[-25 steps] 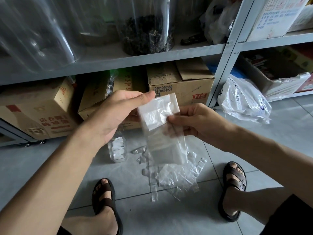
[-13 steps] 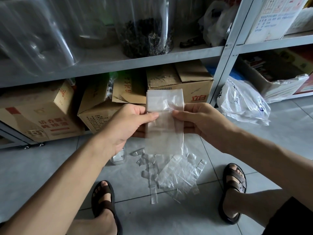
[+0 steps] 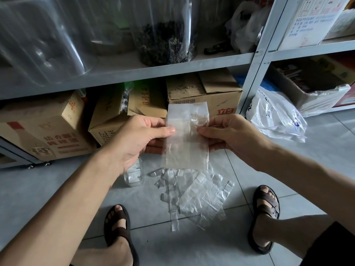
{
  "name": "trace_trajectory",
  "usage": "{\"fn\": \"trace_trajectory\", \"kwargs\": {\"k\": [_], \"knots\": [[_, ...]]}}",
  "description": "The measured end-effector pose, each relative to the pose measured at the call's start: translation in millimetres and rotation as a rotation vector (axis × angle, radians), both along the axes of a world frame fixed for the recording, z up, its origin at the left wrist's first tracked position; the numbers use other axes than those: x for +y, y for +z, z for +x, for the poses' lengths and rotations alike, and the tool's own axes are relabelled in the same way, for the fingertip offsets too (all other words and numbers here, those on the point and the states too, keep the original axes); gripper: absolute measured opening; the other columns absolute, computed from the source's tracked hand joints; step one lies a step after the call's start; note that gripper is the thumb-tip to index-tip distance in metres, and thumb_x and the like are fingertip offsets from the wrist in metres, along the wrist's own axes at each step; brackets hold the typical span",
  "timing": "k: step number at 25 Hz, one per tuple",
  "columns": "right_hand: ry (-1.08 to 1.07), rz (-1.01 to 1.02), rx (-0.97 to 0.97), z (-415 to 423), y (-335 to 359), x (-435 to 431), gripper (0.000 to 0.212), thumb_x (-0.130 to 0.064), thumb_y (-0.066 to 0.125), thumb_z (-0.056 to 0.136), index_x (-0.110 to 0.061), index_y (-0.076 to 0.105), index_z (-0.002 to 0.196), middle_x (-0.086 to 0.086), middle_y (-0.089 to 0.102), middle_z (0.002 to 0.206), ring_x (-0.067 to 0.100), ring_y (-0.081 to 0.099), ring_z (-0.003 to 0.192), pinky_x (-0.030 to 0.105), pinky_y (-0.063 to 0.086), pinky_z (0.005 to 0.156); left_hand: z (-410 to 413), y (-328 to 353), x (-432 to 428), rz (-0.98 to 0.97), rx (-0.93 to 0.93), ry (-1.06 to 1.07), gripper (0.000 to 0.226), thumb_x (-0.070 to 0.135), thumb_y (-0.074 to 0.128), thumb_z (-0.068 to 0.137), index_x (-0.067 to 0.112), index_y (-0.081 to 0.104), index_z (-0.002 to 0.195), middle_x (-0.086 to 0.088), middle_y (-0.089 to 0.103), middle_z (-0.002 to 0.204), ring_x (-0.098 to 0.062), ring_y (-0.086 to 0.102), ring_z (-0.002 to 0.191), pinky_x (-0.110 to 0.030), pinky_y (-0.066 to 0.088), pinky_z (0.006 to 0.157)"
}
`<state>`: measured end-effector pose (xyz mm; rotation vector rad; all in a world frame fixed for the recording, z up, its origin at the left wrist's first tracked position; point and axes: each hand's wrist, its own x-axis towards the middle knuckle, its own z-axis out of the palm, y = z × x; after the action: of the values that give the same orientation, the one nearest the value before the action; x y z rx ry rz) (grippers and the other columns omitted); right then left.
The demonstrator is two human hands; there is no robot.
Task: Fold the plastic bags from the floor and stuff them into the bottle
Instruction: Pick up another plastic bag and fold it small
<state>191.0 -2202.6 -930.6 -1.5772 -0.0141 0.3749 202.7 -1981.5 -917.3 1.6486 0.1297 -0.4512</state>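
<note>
fingers (image 3: 165, 130) of left hand (image 3: 134, 141) and right hand (image 3: 230, 137) pinch a plastic bag (image 3: 186, 150); contents of the bottle (image 3: 134, 177) unclear.

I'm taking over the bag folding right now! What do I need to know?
Left hand: pinches the left edge of the clear bag, held up flat.
Right hand: pinches its right edge.
The bottle stands on the floor under the left hand, partly hidden.
The pile of loose bags lies between the feet.
Done: this bag looks partly folded.
Left: finish folding it, stuff it in the bottle, then do the pile.
</note>
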Motion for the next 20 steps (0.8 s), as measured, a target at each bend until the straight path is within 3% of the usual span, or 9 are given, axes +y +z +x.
{"fn": "trace_trajectory", "kwargs": {"k": [5,9,15,18,20], "knots": [[0.024,0.015,-0.007,0.7,1.3,-6.5,0.011,-0.011,0.070,0.086,-0.005,0.074,0.093,0.010,0.072,0.081,0.016,0.068,0.068,0.024,0.058,0.064,0.6,1.2,1.6,-0.026,0.002,0.023,0.011,0.013,0.075,0.067,0.010,0.075,0.078,-0.005,0.070,0.068,-0.010,0.064,0.050,-0.022,0.055,0.046],[0.011,0.042,-0.003,2.4,2.5,-8.7,0.007,-0.005,0.067,0.086,-0.008,0.073,0.088,0.008,0.072,0.078,0.015,0.068,0.066,0.024,0.059,0.064,1.2,3.2,4.0,-0.064,0.023,0.018,0.014,0.013,0.076,0.062,0.009,0.076,0.076,-0.009,0.071,0.070,-0.014,0.066,0.052,-0.024,0.056,0.047],[0.028,0.197,0.028,3.7,5.4,-8.4,0.015,-0.008,0.067,0.077,-0.018,0.079,0.077,0.004,0.072,0.076,0.012,0.068,0.064,0.023,0.058,0.062,-0.8,9.0,3.5,-0.123,0.023,0.015,0.013,0.002,0.069,0.071,0.010,0.075,0.079,-0.005,0.074,0.070,-0.009,0.067,0.052,-0.021,0.056,0.048],[0.033,0.233,0.031,4.5,6.0,-9.1,0.018,-0.006,0.064,0.077,-0.017,0.078,0.074,0.004,0.072,0.076,0.012,0.068,0.065,0.023,0.058,0.062,0.6,8.3,3.6,-0.167,0.043,0.056,0.028,-0.010,0.060,0.083,0.010,0.077,0.074,-0.008,0.076,0.074,-0.010,0.070,0.055,-0.023,0.058,0.050],[0.031,0.229,0.033,4.7,6.2,-9.3,0.025,-0.003,0.062,0.082,-0.018,0.077,0.069,0.004,0.072,0.074,0.013,0.068,0.063,0.023,0.059,0.062,0.6,6.9,4.2,-0.195,0.053,0.029,0.021,-0.007,0.061,0.081,0.006,0.077,0.085,-0.010,0.076,0.077,-0.012,0.071,0.058,-0.023,0.059,0.052]]}}
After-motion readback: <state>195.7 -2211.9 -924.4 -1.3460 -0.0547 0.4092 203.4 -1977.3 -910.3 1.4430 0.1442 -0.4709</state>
